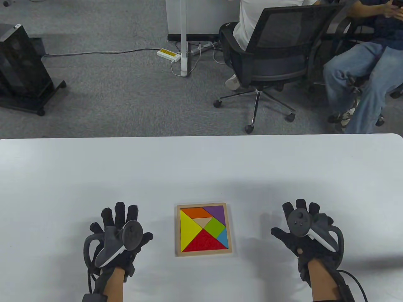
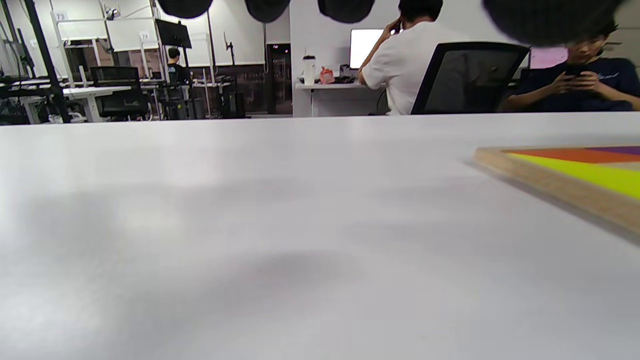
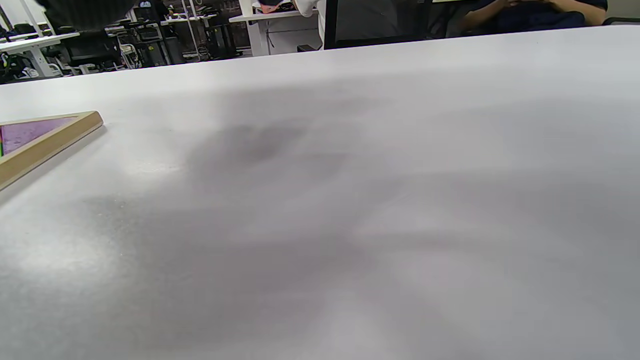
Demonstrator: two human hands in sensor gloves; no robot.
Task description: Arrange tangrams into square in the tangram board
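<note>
The wooden tangram board (image 1: 232, 229) lies near the table's front edge, between my two hands. Inside its frame the coloured pieces fill a square: yellow triangle (image 1: 189, 229), red triangle (image 1: 206, 243), orange piece (image 1: 198, 212), purple triangle (image 1: 216, 211), green square (image 1: 215, 227), blue triangle (image 1: 223, 238) and a small tan triangle (image 1: 202, 223). My left hand (image 1: 118, 228) lies flat on the table left of the board, fingers spread and straight, holding nothing. My right hand (image 1: 303, 223) lies the same way to the right. The left wrist view catches the board's corner (image 2: 550, 187); the right wrist view shows its edge (image 3: 45, 145).
The white table (image 1: 201, 170) stretches wide behind the board. Beyond its far edge stand an office chair (image 1: 277, 56) with a seated person, another seated person (image 1: 362, 72) at the right, and a black stand (image 1: 22, 69) at the left.
</note>
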